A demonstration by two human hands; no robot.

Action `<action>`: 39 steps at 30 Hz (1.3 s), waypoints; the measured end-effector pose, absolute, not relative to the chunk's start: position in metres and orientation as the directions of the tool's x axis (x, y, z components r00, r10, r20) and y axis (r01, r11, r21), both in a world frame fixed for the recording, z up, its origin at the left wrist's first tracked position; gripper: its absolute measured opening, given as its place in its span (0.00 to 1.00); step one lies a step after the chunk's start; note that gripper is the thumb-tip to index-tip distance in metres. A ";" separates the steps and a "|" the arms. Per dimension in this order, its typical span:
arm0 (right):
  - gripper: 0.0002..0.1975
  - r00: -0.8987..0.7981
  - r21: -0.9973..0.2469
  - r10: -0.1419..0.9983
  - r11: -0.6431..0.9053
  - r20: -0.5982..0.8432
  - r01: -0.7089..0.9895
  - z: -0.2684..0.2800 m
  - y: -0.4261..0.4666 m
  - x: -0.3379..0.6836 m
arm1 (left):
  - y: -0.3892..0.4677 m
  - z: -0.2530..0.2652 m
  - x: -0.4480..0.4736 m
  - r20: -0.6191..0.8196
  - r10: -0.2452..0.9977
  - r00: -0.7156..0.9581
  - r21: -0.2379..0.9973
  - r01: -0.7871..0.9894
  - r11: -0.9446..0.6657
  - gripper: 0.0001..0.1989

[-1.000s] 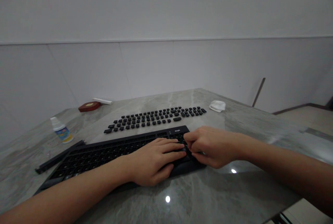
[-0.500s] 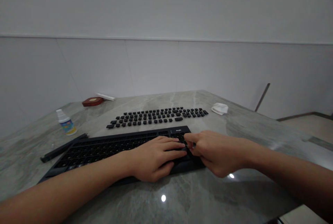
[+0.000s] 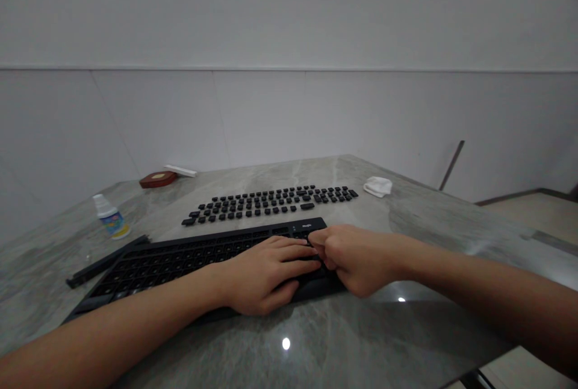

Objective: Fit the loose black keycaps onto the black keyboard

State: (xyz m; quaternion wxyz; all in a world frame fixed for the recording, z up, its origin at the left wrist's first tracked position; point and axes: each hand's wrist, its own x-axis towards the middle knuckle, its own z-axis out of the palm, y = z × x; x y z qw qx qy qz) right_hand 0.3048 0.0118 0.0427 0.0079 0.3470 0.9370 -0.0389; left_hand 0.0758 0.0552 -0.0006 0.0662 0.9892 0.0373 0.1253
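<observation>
A black keyboard point(image 3: 180, 262) lies on the marbled table, most of its keycaps off so that bare key sockets show. Across its right part rests my left hand point(image 3: 268, 274), palm down with the fingers stretched out. My right hand point(image 3: 345, 256) is curled at the keyboard's right end, its fingertips pressed together close to the left fingers. Whatever those fingertips grip, if anything, is hidden. Behind the keyboard, loose black keycaps point(image 3: 257, 200) are laid out in rows on the table.
A white-capped spray bottle point(image 3: 111, 217) stands at the left, near a long black strip point(image 3: 108, 261). Farther back are a reddish-brown case point(image 3: 158, 179) and a white bar point(image 3: 180, 170). A crumpled white cloth point(image 3: 378, 186) lies right of the keycaps on the table point(image 3: 406, 220).
My right hand has shifted slightly left, closer to my left fingers. My left hand stays flat on the keyboard. The whole view has moved a little.
</observation>
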 end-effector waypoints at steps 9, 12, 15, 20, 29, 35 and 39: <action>0.06 -0.730 -0.131 0.648 0.761 0.218 0.636 0.019 0.027 0.311 | 0.054 -0.001 0.075 0.241 0.095 0.966 0.141 0.063 -0.988 0.25; 0.10 -0.680 -0.084 0.519 0.822 0.518 0.564 0.011 0.037 0.325 | 0.054 -0.002 0.073 0.225 0.115 0.968 0.108 0.093 -0.990 0.24; 0.14 -0.574 -0.017 0.391 0.836 0.719 0.548 0.014 0.039 0.331 | 0.054 -0.004 0.072 0.233 0.131 0.964 0.098 0.111 -0.989 0.25; 0.11 -0.790 -0.050 0.495 0.856 0.363 0.514 0.011 0.030 0.316 | 0.055 -0.004 0.071 0.262 0.119 0.958 0.092 0.098 -0.991 0.23; 0.10 -0.837 -0.071 0.523 0.852 0.162 0.518 0.002 0.034 0.312 | 0.051 0.009 0.071 0.117 0.132 0.984 -0.011 0.134 -0.991 0.26; 0.08 -0.657 -0.094 0.663 0.726 0.360 0.681 -0.002 0.033 0.314 | 0.070 0.062 0.028 -0.202 0.568 0.798 0.020 0.583 -0.812 0.48; 0.13 -0.411 -0.160 0.825 0.500 0.388 0.851 -0.007 0.042 0.316 | 0.107 0.098 -0.018 -0.386 0.807 0.447 -0.018 0.871 -0.491 0.35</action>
